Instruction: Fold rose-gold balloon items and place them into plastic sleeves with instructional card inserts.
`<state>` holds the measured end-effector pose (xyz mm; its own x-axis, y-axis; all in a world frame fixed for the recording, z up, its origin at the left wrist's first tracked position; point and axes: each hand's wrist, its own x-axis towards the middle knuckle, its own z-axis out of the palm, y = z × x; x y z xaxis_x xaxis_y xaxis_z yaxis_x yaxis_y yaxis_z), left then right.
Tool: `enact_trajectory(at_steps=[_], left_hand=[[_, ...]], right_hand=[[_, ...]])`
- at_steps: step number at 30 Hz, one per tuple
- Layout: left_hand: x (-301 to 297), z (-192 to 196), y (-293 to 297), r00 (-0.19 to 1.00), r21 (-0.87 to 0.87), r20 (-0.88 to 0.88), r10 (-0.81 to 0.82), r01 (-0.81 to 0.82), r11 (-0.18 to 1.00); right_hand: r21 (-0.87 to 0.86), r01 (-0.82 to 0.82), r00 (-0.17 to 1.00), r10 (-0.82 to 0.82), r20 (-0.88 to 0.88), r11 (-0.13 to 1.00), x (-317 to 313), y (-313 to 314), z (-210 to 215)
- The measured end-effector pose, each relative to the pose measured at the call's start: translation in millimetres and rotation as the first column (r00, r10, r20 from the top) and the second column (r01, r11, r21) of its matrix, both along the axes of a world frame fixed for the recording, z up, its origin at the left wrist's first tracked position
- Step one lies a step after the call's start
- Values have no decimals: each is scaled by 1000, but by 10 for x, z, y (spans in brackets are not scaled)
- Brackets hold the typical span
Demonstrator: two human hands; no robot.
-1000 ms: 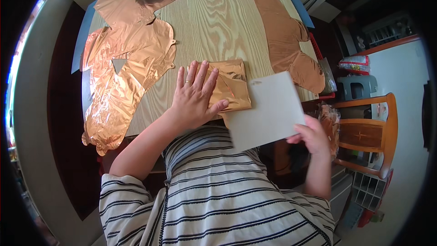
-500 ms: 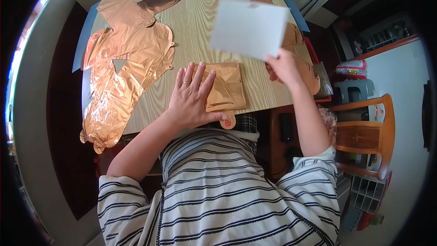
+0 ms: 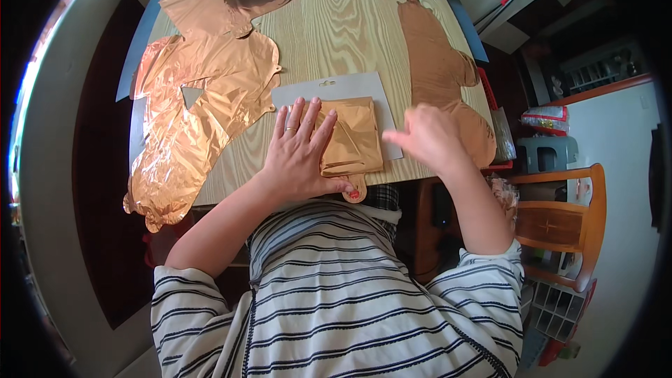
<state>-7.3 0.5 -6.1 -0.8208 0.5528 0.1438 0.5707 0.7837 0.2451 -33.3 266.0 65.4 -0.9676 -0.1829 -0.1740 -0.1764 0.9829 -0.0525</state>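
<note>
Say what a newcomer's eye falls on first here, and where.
Probably the big, crinkled, shiny copper-coloured foil shape across the left of the wood-grain table. Then the folded square gold foil piece at the near edge, centre, on a pale-grey card, partly under the spread left hand. Next, the long, dull-brown flat shape on the right, partly behind the right hand.

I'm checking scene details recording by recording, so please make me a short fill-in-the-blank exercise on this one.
The left hand, spread on the folded foil packet, wears a ____ on one finger.
The pale card lies ____ the packet.
The shirt is patterned with dark ____.
The wooden chair stands to the person's ____.

Missing words: ring; under; stripes; right.
</note>
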Motion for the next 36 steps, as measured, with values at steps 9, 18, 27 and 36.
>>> enact_trajectory(at_steps=[9,18,27,36], left_hand=[[-199,82,-49,988,161,153,-25,0,987],[-908,293,-259,894,297,411,178,-316,901],[-1301,462,-91,766,94,628,139,-251,963],[-1225,314,-145,758,300,652,28,-292,908]], right_hand=[[-280,-503,849,408,-334,818,-259,-431,-799],[-278,-477,866,391,-313,834,-330,-436,-856],[-276,-436,887,358,-292,856,-305,-450,-861],[-412,-473,848,276,-452,779,-545,-347,-624]])
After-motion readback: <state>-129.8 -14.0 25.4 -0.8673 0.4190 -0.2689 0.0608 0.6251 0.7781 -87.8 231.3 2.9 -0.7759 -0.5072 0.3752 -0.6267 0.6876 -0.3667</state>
